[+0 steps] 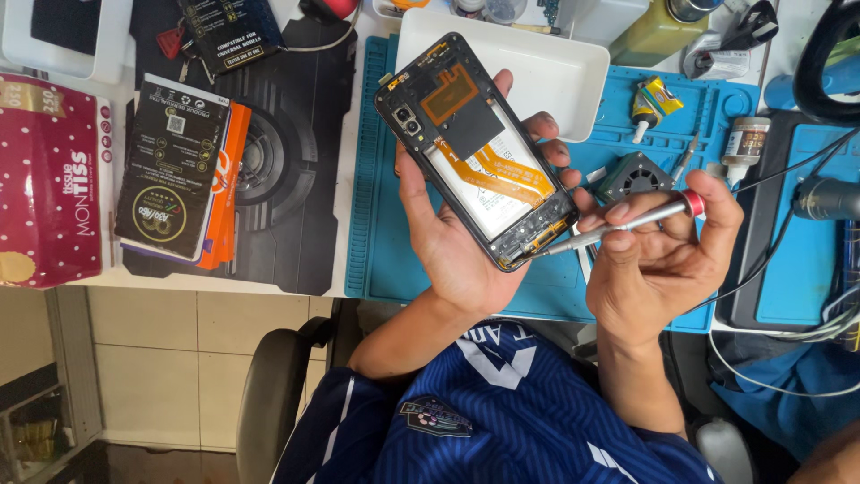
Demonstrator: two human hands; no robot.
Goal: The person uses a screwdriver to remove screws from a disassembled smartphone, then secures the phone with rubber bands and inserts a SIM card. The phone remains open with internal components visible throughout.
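My left hand holds an opened smartphone with its back cover off, showing a camera module, orange flex cables and a black frame. The phone is tilted, top end away from me. My right hand grips a silver precision screwdriver with a red cap, its tip touching the phone's lower right corner. Both hands are raised above a blue work mat.
A white tray lies behind the phone. A small fan, glue bottles and cables sit on the right. Black packets, a black mat and a red tissue box lie to the left. A chair is below.
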